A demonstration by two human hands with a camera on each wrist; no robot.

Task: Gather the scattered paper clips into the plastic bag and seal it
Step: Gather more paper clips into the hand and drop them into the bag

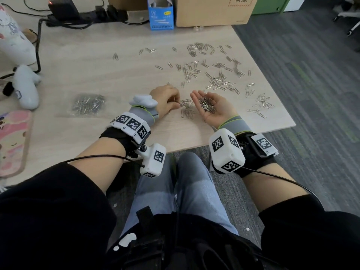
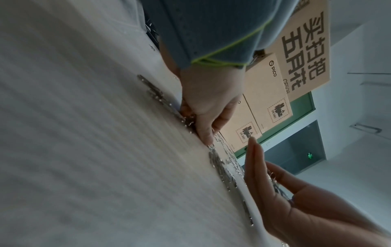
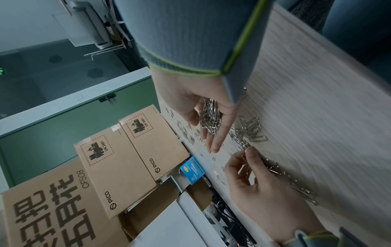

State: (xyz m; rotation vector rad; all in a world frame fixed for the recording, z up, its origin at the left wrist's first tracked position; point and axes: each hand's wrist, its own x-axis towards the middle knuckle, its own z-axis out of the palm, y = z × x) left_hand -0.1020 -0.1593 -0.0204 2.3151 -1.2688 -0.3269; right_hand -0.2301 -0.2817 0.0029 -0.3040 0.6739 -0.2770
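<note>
Silver paper clips [image 1: 218, 82] lie scattered over the right half of the wooden table [image 1: 87, 61]. My right hand [image 1: 222, 112] lies palm up near the front edge, fingers relaxed, and cradles a heap of clips [image 1: 206, 104]; the right wrist view shows that heap [image 3: 209, 117] in the palm. Just to its left, my left hand [image 1: 174, 102] pinches a few clips from a small pile [image 1: 187, 112] on the table. In the right wrist view its fingertips [image 3: 246, 153] hold the clips. A clear plastic bag [image 1: 87, 104] with clips inside lies flat further left.
A blue clip box [image 1: 160, 16] and a cardboard box [image 1: 212, 10] stand at the table's back edge. Power strip and cables [image 1: 78, 16] run along the back left. White toys [image 1: 25, 88] and a pink case [image 1: 13, 141] sit at the left.
</note>
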